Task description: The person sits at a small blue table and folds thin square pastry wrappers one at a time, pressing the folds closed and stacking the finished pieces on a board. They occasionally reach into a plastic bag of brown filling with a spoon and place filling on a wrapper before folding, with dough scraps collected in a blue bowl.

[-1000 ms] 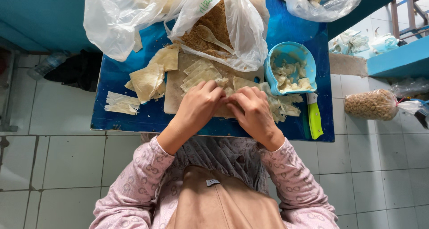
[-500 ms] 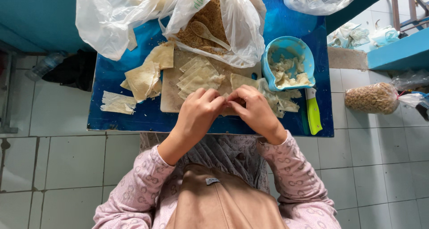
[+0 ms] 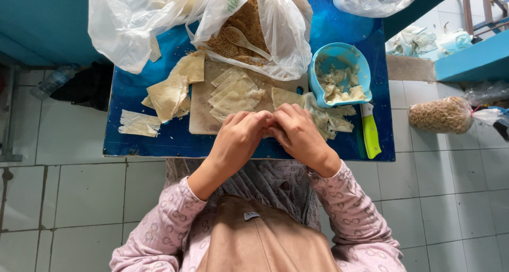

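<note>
Pinching together over the cutting board's [image 3: 199, 110] near edge, left hand [image 3: 238, 139] and right hand [image 3: 299, 134] seem, from my feed, to fold a hidden wrapper; squeezing hard could tear it, spilling filling.

Whatever left hand [image 3: 238, 139] & right hand [image 3: 299, 137] pinch is hidden btwn fingers — bags cut off at top edge.

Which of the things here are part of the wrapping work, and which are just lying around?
In use: left hand, right hand, wrapper sheets, cutting board, blue bowl, bag of crumbs.
Lying about: green knife, peanut bag, plastic bottle.
</note>
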